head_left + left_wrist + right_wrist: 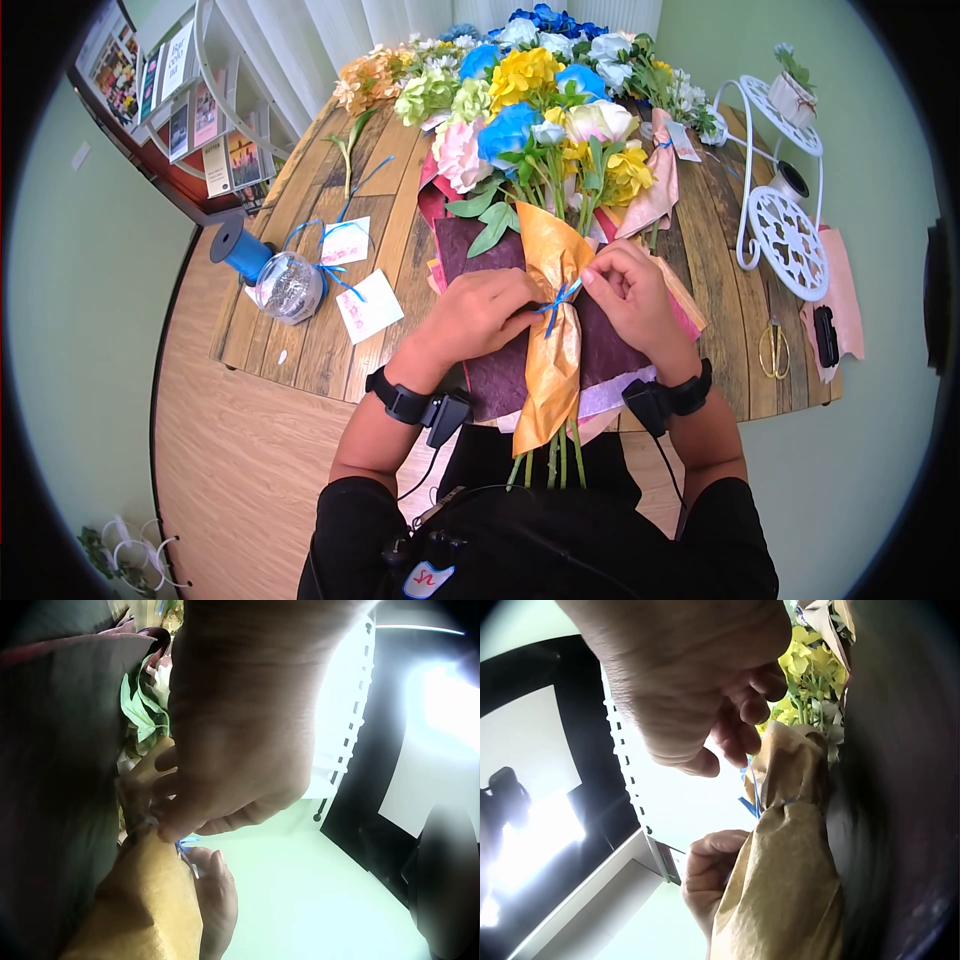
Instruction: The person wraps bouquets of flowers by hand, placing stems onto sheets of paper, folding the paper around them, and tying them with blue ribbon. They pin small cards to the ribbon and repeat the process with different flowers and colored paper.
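Observation:
A bouquet of blue, yellow, pink and white artificial flowers point(525, 130) lies toward me, its lower stems wrapped in golden-orange paper point(552, 375). A thin blue ribbon point(550, 308) circles the gathered waist of the paper, with short ends sticking out. At the left of this waist my left hand point(488, 312) has its fingers curled, pinching at the ribbon. On the other side my right hand point(632, 295) pinches a ribbon end between thumb and fingers. Both wrist views show the fingertips close to the tie; the left fingertips are partly hidden behind the paper in the right wrist view.
Dark purple wrapping paper point(485, 375) lies under the bouquet on the wooden table point(720, 300). A blue ribbon spool point(240, 250), glass jar point(290, 288) and cards point(368, 305) stand left. Gold-handled scissors point(773, 350) and a white metal stand point(790, 240) are right.

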Tool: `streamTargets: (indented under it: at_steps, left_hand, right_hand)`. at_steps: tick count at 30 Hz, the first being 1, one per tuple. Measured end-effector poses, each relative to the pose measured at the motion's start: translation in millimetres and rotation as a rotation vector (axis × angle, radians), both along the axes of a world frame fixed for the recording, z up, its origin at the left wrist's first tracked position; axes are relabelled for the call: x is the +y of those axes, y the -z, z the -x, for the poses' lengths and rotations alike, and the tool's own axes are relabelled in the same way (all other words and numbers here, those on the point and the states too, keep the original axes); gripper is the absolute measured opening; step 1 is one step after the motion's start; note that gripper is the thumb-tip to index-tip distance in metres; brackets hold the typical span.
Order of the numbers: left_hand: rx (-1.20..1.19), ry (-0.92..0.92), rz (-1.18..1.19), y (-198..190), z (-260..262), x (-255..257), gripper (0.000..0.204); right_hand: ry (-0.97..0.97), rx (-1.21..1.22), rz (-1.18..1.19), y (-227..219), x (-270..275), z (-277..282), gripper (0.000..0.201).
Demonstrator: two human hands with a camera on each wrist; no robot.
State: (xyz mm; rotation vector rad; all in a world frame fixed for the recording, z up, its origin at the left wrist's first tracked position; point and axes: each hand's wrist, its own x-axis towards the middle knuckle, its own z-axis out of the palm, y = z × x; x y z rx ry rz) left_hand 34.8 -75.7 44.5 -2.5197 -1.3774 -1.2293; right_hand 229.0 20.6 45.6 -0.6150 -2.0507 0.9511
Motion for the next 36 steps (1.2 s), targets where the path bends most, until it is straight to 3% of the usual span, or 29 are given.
streamTargets:
  at_steps: [4, 10, 19, 29, 36]
  left_hand:
    - [-0.132, -0.009, 0.229, -1, 3, -2, 0.024]
    - [-0.089, 0.004, 0.199, -2, 1, -2, 0.024]
    - [-0.069, 0.054, 0.042, 4, -1, 3, 0.013]
    - [-0.066, 0.042, 0.083, 5, 0, 4, 0.01]
    - [-0.112, 0.087, 0.161, 3, 2, 4, 0.01]
  right_hand:
    - [-0.074, -0.002, -0.085, -2, -5, 5, 0.011]
    - [-0.089, -0.137, -0.035, -2, -6, 5, 0.013]
    - [-0.137, -0.053, -0.022, 0, -8, 10, 0.013]
    - [-0.021, -0.095, -0.042, 11, -10, 15, 0.011]
    - [0.042, -0.153, -0.188, 7, -14, 14, 0.01]
